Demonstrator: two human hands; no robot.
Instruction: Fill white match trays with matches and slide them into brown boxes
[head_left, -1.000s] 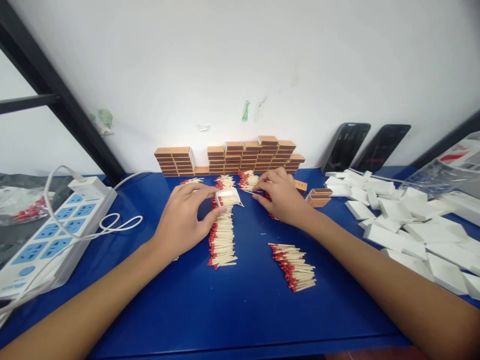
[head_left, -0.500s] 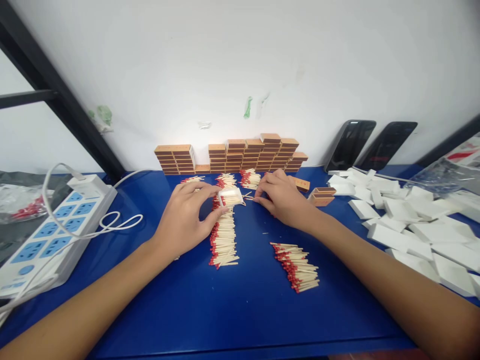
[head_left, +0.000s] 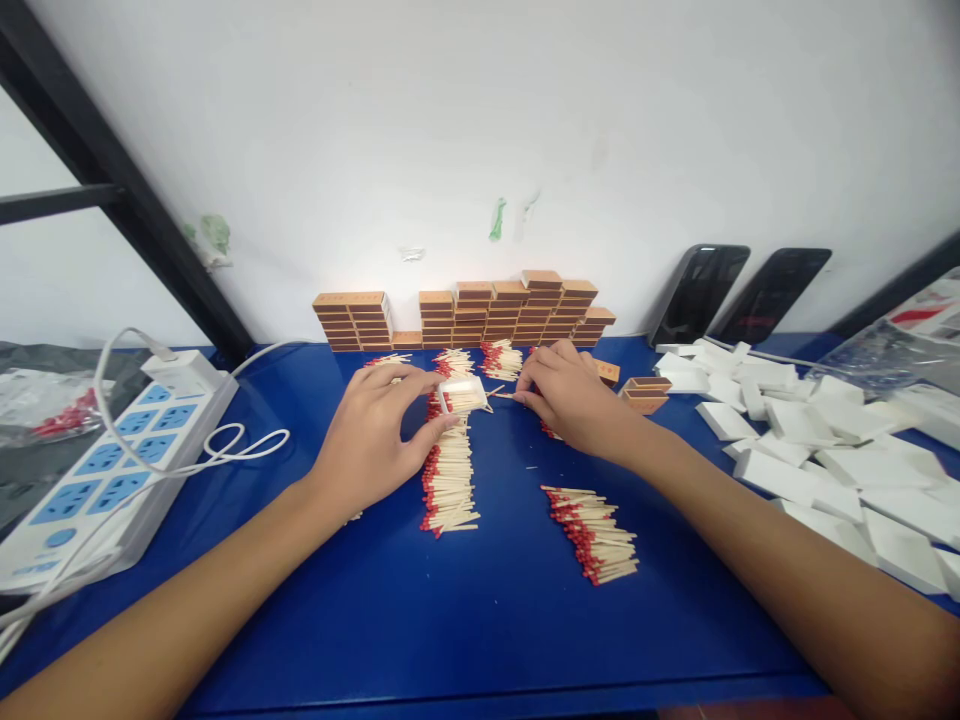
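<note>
My left hand [head_left: 379,425] grips a small white matchbox tray [head_left: 463,388] between thumb and fingertips. Matches lie inside the tray, and a few ends stick out past its right side. Beneath and in front of it runs a long pile of red-tipped matches [head_left: 450,480]. To the right, my right hand [head_left: 562,393] is closed in a pinch at the end of a match [head_left: 504,395], which points toward the tray. More matches are partly hidden under that hand. Another match pile [head_left: 592,535] lies nearer the table's front edge.
Stacked matchboxes [head_left: 517,318] line the wall, with smaller match piles [head_left: 501,360] before them. Empty matchbox sleeves [head_left: 645,394] stand right of my right hand. Many white trays [head_left: 817,430] and two phones [head_left: 697,295] are at right; a power strip [head_left: 112,460] with cables is at left.
My right hand has shifted slightly to the right, drawing its fingertips a little away from the tray. My left hand keeps its hold on the tray.
</note>
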